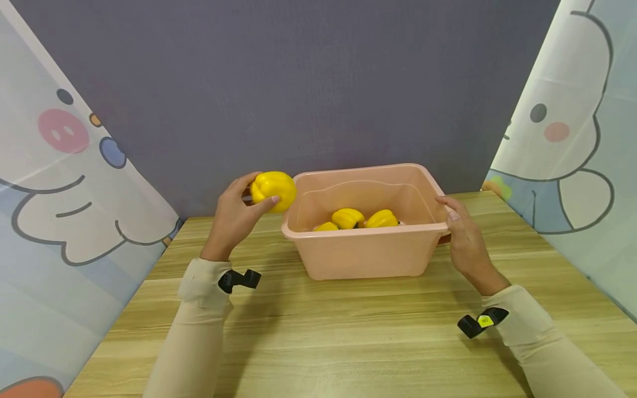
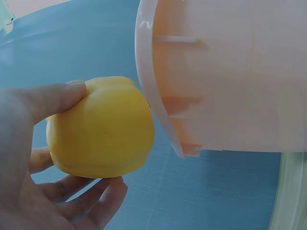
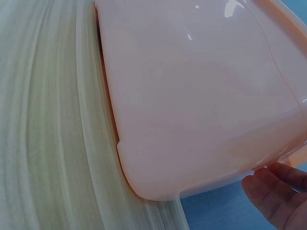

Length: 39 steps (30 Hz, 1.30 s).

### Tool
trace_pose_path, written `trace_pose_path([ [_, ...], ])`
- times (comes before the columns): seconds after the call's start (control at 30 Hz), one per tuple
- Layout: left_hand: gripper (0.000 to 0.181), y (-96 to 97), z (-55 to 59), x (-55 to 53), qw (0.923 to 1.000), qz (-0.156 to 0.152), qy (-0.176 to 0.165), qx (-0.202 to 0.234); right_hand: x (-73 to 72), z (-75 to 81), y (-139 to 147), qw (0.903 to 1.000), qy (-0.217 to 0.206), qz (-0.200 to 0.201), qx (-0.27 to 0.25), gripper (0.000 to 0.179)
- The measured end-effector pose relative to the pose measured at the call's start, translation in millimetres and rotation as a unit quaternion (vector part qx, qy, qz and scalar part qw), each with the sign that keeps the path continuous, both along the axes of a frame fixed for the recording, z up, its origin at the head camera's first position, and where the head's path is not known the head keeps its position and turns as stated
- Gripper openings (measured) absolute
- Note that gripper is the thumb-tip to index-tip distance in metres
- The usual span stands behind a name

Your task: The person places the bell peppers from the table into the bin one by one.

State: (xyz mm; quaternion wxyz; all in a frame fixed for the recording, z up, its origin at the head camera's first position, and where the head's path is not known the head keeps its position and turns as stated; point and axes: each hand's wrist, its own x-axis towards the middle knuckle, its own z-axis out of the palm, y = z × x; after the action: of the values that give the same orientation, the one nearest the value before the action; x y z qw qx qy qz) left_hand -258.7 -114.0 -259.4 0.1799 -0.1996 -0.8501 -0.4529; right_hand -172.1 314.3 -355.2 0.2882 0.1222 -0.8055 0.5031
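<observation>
My left hand [image 1: 238, 209] grips a yellow bell pepper [image 1: 275, 191] beside the left end of a pink plastic bin [image 1: 363, 255], at about rim height. In the left wrist view the thumb lies on one side of the pepper [image 2: 103, 129] and the fingers curl under the other, close to the bin's rim [image 2: 148, 62]. More yellow bell peppers [image 1: 348, 218] lie inside the bin, partly hidden by its front wall. My right hand [image 1: 465, 240] holds the bin's right end, thumb over the rim and fingers underneath. The right wrist view shows those fingers [image 3: 273, 189] against the bin's side.
The bin stands on a wood-grain table [image 1: 348, 337] near its back edge. A dark grey panel [image 1: 308, 88] rises behind it. Cartoon-printed sheets [image 1: 74, 210] hang at the left and right sides.
</observation>
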Motion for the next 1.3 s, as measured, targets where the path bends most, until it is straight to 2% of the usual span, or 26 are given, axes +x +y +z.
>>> trace_pose_path([
  [0.23, 0.072, 4.7, 3.7, -1.6, 0.9999, -0.009, -0.005, -0.006, 0.2, -0.3, 0.4, 0.9999, 0.0, -0.008, 0.011, 0.045],
  [0.57, 0.072, 10.0, 11.6, -4.9, 0.9997, -0.015, -0.016, -0.007, -0.3, 1.6, -0.6, 1.0, 0.0, 0.003, -0.003, 0.046],
  [0.97, 0.074, 19.5, 25.5, -8.1, 0.9995, -0.021, -0.017, -0.014, 0.7, 2.3, -0.8, 0.9999, -0.003, 0.007, -0.007, 0.046],
  [1.3, 0.074, 25.5, 29.1, -11.2, 0.9989, -0.029, -0.019, -0.032, 0.5, 1.3, -1.0, 1.0, -0.001, -0.001, -0.003, 0.046],
])
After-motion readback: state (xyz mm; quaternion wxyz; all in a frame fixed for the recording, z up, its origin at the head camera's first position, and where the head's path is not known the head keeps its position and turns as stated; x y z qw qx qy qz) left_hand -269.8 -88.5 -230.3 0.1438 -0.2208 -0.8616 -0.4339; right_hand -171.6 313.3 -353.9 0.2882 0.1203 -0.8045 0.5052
